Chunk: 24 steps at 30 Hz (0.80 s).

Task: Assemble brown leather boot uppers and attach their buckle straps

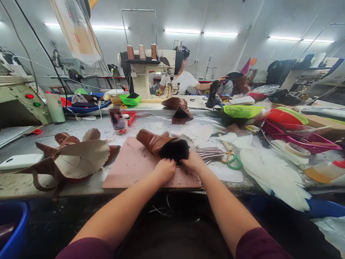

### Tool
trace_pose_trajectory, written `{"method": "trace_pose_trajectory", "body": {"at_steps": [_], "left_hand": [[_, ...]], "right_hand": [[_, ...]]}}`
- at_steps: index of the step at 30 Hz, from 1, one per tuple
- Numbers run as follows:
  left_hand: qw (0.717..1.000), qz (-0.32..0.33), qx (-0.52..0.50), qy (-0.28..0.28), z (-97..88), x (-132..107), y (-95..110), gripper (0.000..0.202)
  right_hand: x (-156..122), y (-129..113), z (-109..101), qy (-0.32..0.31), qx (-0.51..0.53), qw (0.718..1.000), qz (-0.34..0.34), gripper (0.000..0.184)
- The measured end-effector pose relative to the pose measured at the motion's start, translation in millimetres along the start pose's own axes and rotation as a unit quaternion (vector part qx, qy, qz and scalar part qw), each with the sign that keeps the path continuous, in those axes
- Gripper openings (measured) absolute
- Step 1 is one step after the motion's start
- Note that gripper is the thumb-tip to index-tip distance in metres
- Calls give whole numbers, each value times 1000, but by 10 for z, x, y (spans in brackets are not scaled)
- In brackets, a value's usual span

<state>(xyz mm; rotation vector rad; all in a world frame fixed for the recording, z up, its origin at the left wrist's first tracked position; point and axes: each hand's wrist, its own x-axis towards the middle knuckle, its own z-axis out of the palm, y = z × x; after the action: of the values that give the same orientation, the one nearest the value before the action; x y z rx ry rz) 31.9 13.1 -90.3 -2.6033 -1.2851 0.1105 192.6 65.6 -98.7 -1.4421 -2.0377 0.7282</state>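
A brown leather boot upper (151,141) lies on a pink work mat (129,163) in the middle of the bench, with a black furry lining (174,149) at its near end. My left hand (164,169) is closed on the lower left edge of the black lining. My right hand (193,160) grips its right edge, fingers curled. Both hands touch the lining and rest on the mat.
More brown boot uppers (71,156) lie at left beside a white phone (20,161). Green-handled scissors (234,160), white cut pieces (272,172), tape (297,149) and coloured baskets (296,138) fill the right. Across the bench a person sits by a sewing machine (147,72). A blue bin (12,226) stands at lower left.
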Motion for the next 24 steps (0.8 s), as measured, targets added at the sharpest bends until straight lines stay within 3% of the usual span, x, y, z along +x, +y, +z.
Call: {"method": "trace_pose_trajectory", "body": {"at_steps": [5,10,14,19,22,24], "left_hand": [[999,15,-30,-6,12,-422,-125,24],[999,-9,-48,-9,-60,-739,-148,32],[998,4,-62,-16,-47,-730,-41,60],[996,3,-83,-22,-3,-668,100,79],[995,-22,-96,-16,-11,-590,155,79],[994,-37,-106,-10,3,-531,177,66]], "right_hand": [[-184,-156,26,-53,5,998,19,23],[-386,-184,93,-48,5,998,37,25],[-409,-190,118,-26,-2,999,40,21],[-395,-158,151,-20,-14,1000,19,16],[-419,-118,125,-5,-29,1000,2,30],[-414,-93,68,12,-39,999,-3,41]]}}
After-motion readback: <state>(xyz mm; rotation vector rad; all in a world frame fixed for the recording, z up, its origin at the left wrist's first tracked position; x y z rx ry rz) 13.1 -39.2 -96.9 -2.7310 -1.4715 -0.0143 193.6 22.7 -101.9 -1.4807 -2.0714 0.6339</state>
